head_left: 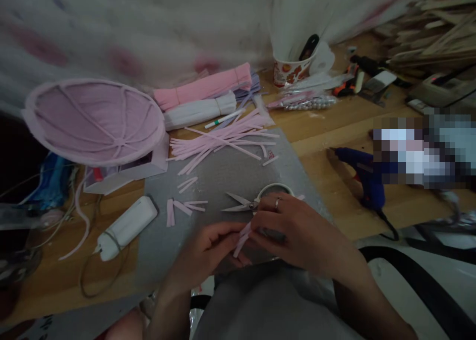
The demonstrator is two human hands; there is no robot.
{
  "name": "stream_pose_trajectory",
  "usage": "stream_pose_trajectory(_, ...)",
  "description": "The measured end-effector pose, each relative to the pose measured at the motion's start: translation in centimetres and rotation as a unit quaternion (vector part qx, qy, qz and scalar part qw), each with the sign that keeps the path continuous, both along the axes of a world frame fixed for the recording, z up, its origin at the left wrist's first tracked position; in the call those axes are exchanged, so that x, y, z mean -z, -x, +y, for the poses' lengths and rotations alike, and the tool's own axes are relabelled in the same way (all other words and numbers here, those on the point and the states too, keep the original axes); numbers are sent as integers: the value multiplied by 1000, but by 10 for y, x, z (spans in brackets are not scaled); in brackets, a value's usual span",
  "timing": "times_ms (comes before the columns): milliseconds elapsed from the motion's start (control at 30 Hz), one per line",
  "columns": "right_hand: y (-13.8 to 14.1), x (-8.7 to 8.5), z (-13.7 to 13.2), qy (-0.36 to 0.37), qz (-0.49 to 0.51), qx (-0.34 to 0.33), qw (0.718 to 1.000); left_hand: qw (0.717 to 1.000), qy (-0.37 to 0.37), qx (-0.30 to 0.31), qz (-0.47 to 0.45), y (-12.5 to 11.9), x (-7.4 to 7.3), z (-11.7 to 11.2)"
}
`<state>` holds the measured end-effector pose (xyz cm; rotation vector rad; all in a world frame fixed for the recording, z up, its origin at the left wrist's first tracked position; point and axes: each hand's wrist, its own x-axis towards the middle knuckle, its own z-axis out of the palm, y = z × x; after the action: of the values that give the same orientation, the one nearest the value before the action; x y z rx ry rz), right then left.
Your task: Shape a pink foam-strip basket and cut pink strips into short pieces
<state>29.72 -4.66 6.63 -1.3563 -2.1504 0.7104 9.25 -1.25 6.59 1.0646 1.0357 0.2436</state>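
Observation:
My left hand (208, 251) and my right hand (293, 231) meet low in the middle, both pinching a short bundle of pink strips (241, 241). The right hand wears a ring and also holds small scissors (240, 203), whose open blades point left over the grey mat (223, 176). A roll of tape (275, 187) sits just behind the right hand. A few cut pink pieces (184, 206) lie on the mat to the left. A loose pile of long pink strips (223, 139) lies farther back.
A pink bowl-shaped frame (92, 119) rests on a box at left. A white power adapter (124, 226) with cable lies front left. Pink and white bundles (201, 99), a cup (292, 70), a blue glue gun (366, 179) and stacked wooden sticks (435, 30) stand on the wooden table.

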Motion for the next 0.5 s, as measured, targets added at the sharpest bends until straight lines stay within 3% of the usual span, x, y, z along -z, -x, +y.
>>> stream_pose_trajectory(233,-2,1,2,-5,-4,4,1000,999,43,0,15,2,-2,6)
stream_pose_trajectory(500,0,2,1,35,19,-17,999,997,54,-33,-38,-1,14,4)
